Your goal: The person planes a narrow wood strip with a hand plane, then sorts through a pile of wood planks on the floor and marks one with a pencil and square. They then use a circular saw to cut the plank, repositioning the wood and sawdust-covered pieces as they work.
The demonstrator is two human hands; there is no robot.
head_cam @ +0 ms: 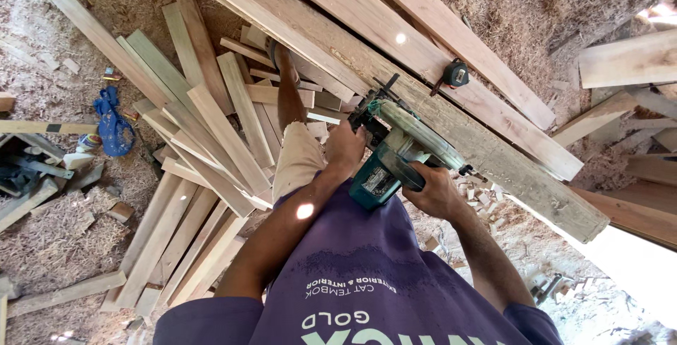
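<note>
Down below the head camera, a person in a purple shirt (352, 274) is gripping a green circular saw (395, 158) with both hands. The left hand (345, 149) is curling closed around the saw's front grip, and the right hand (434, 191) is wrapping shut around the rear handle. The saw is resting against the near edge of a long, rough wooden beam (486, 151), which is running diagonally across the view. Just beyond the saw, a black tape measure (456, 74) is lying on a paler plank (423, 56) that is sitting alongside the beam on its far side. Left of the saw, a heap of short cut boards (204, 140) is spreading over the sawdust-covered ground (49, 239), and the person's leg is reaching out over them. Further left of the saw, well apart from it, a blue cloth bag (113, 130) is lying on the sawdust. Small wood offcuts (483, 197) are scattering just under the beam, beside the right hand.
</note>
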